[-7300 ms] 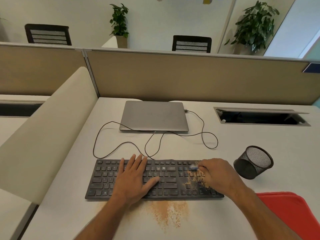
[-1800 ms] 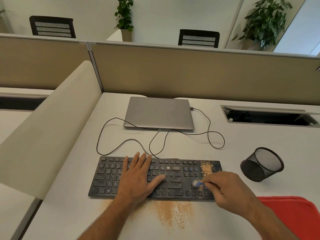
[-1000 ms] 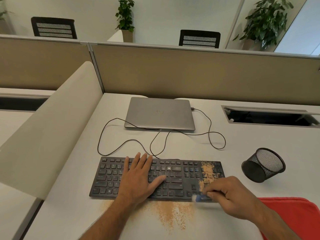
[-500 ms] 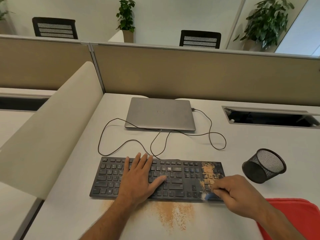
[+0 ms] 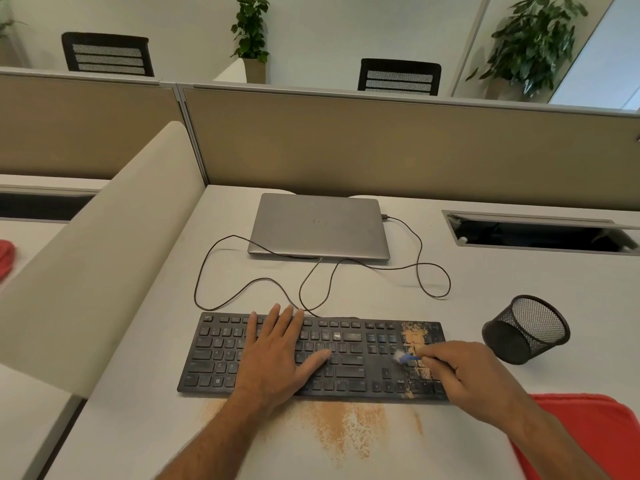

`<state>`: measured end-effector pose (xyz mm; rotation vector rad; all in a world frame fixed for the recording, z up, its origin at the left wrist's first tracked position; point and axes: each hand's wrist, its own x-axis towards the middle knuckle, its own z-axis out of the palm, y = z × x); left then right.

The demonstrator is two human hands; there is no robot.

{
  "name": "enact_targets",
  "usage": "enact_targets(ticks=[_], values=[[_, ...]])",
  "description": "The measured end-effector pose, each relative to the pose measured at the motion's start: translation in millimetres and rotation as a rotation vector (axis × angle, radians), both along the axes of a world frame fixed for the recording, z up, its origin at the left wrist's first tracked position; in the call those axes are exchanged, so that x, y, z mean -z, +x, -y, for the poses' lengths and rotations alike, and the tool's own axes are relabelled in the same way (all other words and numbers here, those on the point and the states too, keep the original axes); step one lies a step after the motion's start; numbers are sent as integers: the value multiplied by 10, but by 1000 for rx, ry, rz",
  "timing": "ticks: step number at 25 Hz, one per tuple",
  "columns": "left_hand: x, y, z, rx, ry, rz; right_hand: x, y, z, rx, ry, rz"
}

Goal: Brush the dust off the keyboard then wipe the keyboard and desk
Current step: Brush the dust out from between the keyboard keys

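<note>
A black keyboard [image 5: 221, 355] lies across the near part of the white desk [image 5: 519, 278]. Orange-brown dust [image 5: 414, 337] covers its number pad at the right end. More dust [image 5: 341, 431] is spread on the desk just in front of the keyboard. My left hand [image 5: 280, 358] rests flat on the middle keys, fingers straight. My right hand [image 5: 460, 375] pinches a small blue brush [image 5: 403, 357], whose white bristles touch the keys at the left edge of the number pad.
A closed grey laptop [image 5: 318, 226] sits behind the keyboard, its thin cable [image 5: 214, 268] looping over the desk. A black mesh cup [image 5: 526, 329] lies tipped at the right. A red cloth [image 5: 585, 434] is at the near right corner. An open cable slot [image 5: 540, 233] is far right.
My right hand has carried the brush from the keyboard's front edge up to the middle rows beside the number pad. My left hand has stayed flat on the keys.
</note>
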<state>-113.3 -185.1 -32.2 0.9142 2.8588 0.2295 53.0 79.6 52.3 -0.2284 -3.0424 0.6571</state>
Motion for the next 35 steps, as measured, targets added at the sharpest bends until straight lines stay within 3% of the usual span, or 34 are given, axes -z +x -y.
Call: enact_targets(ticks=[3,7,11,15,19,23,29,35], values=[[3,-3,-3,-2,-4,-2,-11,3,14,-83,20,105],[13,-3,8,2,-22,-7,9,-28,15,-31,9,26],[18,-11,6,2,-17,-6,-27,1,52,-123,89,192],[5,-6,9,6,-24,-10,-33,6,71,-70,12,85],[2,-2,14,8,-16,-7,-27,50,116,-116,30,212],[11,-8,11,9,-19,-13,-42,34,123,-16,-72,48],[-1,-16,17,16,-28,6,21,66,60,15,167,170],[-8,-17,17,14,-23,14,39,82,152,-43,128,122]])
